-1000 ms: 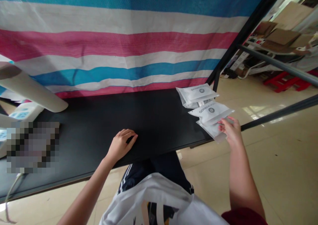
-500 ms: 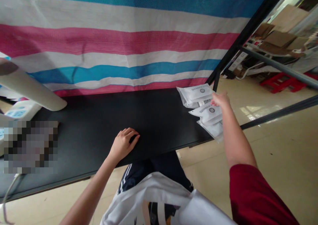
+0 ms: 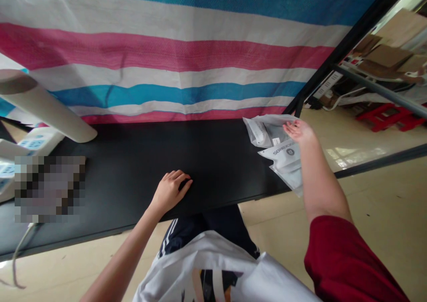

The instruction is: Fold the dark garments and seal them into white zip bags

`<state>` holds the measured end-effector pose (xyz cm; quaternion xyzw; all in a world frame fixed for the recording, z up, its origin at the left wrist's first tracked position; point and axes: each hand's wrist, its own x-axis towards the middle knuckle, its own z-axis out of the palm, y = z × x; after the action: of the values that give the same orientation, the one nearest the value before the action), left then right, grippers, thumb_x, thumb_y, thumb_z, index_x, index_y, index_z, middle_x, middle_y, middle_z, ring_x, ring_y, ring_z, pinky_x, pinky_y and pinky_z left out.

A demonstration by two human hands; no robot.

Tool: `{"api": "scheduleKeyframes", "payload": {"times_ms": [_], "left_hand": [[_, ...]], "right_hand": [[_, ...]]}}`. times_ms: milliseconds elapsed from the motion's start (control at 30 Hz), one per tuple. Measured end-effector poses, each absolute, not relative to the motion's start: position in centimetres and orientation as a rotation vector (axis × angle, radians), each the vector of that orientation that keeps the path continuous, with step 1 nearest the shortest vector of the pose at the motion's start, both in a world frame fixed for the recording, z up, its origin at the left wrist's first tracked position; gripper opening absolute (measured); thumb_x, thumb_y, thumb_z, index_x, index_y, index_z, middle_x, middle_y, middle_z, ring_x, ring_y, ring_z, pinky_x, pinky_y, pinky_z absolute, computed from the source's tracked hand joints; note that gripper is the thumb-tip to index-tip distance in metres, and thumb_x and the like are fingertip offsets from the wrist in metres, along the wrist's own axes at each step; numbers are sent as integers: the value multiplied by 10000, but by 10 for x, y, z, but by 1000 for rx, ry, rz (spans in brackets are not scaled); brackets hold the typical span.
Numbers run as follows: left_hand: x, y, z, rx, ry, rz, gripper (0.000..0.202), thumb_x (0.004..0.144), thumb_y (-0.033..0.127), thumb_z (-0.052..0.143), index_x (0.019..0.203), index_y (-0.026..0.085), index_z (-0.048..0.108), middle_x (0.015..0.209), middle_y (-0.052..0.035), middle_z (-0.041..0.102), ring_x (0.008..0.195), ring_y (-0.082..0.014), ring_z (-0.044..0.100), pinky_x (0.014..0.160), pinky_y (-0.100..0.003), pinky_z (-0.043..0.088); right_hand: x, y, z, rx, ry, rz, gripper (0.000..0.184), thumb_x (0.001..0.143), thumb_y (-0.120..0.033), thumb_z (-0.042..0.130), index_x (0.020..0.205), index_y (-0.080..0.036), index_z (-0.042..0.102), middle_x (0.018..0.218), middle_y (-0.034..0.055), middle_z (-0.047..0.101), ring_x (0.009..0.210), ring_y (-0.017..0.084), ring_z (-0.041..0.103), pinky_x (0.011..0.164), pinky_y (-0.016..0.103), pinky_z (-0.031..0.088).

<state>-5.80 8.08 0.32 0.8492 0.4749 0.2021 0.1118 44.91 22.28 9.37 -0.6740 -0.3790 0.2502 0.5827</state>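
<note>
My left hand (image 3: 171, 190) rests palm down on the black tabletop (image 3: 213, 155), near its front edge, fingers loosely curved and holding nothing. At the right end, my right hand (image 3: 298, 130) is turned with the palm partly showing and its fingers at the edge of the upper frosted plastic bag (image 3: 258, 132). That bag looks lifted or turned at this edge, and a small white label and something grey show through it. The grip itself is partly hidden. Just nearer to me lies another frosted bag (image 3: 283, 157) with dark print and a round logo, overlapping more bags beneath.
A striped tarp (image 3: 187, 53) hangs behind the table. At left are a white roll (image 3: 56, 108), a white power strip (image 3: 43, 139) and a blurred-out device (image 3: 50, 186) with a cable. Metal frame bars (image 3: 380, 88), cardboard boxes (image 3: 387, 55) and a red stool (image 3: 383, 115) stand to the right.
My right hand has turned, showing more palm. The upper bag has shifted or turned, and its printed logo is out of sight. The left hand stays put; the view has shifted slightly.
</note>
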Motion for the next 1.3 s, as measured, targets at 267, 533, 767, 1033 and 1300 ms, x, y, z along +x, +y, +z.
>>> {"api": "scheduleKeyframes", "payload": {"times_ms": [267,533,767,1033,1300], "left_hand": [[-57,80,8,2468,1387,624,300,976,403,447,952,207,673,952,-64,680,879,-216,632,811,-364,467],[-70,87,2,1779,1436,1101,392,948,490,463,892,171,684,850,-57,656,739,-154,596,661,-259,474],[-78,115,6,1319,1608,1455,375,843,504,537,760,153,640,673,-23,599,601,-122,531,559,-229,423],[-33,157,42,1921,1566,1156,257,888,367,510,878,178,683,794,-39,685,733,-162,607,659,-262,455],[13,180,39,2276,1589,380,353,962,350,393,1082,194,687,1061,-111,721,959,-255,677,814,-346,496]], "right_hand": [[400,234,108,-1386,-843,941,127,892,-275,490,781,-212,492,863,57,654,912,201,648,758,357,544],[285,200,45,-1212,-932,1682,106,833,-249,585,887,-177,641,807,56,726,752,197,679,719,340,556],[192,163,13,-1140,-1253,2074,119,844,-282,663,827,-164,660,751,25,706,685,145,666,644,267,558],[186,157,11,-1217,-1392,1916,157,831,-257,693,724,-173,613,685,-8,645,634,117,645,542,204,543],[178,162,2,-1367,-1255,1722,211,947,-379,542,850,-193,566,712,-12,603,523,102,615,435,204,530]]}}
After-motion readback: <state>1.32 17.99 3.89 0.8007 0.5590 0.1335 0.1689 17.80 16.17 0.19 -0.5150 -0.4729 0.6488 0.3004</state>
